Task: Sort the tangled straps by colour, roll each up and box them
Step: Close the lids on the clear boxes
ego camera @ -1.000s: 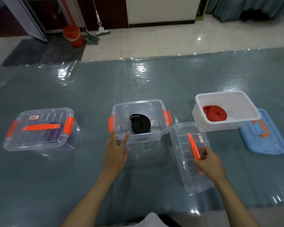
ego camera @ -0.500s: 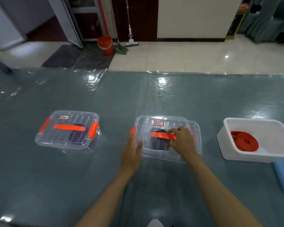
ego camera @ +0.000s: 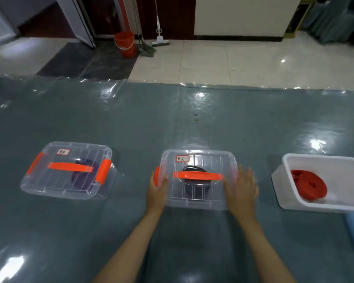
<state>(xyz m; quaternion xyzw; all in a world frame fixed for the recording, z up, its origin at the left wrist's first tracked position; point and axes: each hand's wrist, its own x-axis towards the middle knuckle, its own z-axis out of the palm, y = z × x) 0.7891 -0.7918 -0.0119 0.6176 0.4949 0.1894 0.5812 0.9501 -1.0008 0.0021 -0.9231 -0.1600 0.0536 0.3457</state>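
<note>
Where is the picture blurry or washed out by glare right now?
Head view: the right hand is smeared by motion blur at the middle clear box, while the left hand is sharper; bright glare patches sit on the table's plastic cover; wide-angle distortion bows the table's far edge.

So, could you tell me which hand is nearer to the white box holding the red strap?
Right. The right hand is at the middle box's right end, facing the white box; the left hand is at its far end.
</note>
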